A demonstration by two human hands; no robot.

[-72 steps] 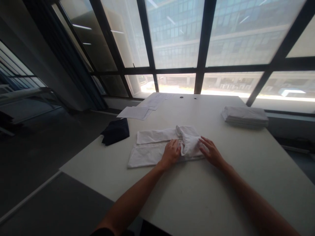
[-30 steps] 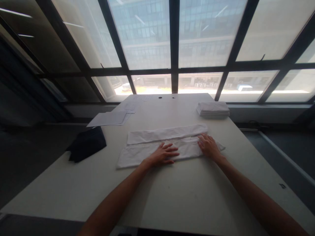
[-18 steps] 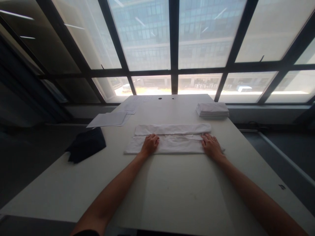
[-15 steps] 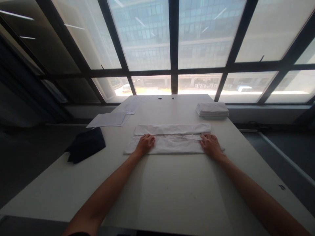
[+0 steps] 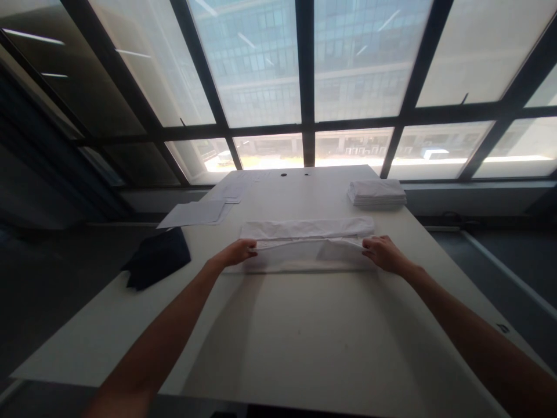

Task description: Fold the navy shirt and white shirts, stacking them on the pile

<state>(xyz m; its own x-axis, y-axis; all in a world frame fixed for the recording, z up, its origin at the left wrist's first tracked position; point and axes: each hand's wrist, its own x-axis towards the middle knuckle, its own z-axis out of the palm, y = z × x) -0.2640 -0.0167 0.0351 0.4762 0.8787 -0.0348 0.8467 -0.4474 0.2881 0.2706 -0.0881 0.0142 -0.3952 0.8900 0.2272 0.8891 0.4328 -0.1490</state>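
A white cloth (image 5: 304, 227), folded into a wide strip, lies across the middle of the table. My left hand (image 5: 240, 252) pinches the left end of its near layer, and my right hand (image 5: 383, 253) pinches the right end. Between the two hands that layer is stretched and lifted a little off the part beneath. The far folded band of the cloth stays flat on the tabletop. What kind of cloth item this is, I cannot tell.
A stack of folded white cloths (image 5: 376, 194) stands at the table's back right. White paper sheets (image 5: 194, 213) lie at the left, with a dark folded cloth (image 5: 159, 258) nearer me. Beyond the white table (image 5: 300, 337) are large windows.
Both hands have gone from resting on the cloth to gripping its near layer and raising it. My left hand has moved left, my right hand slightly right.
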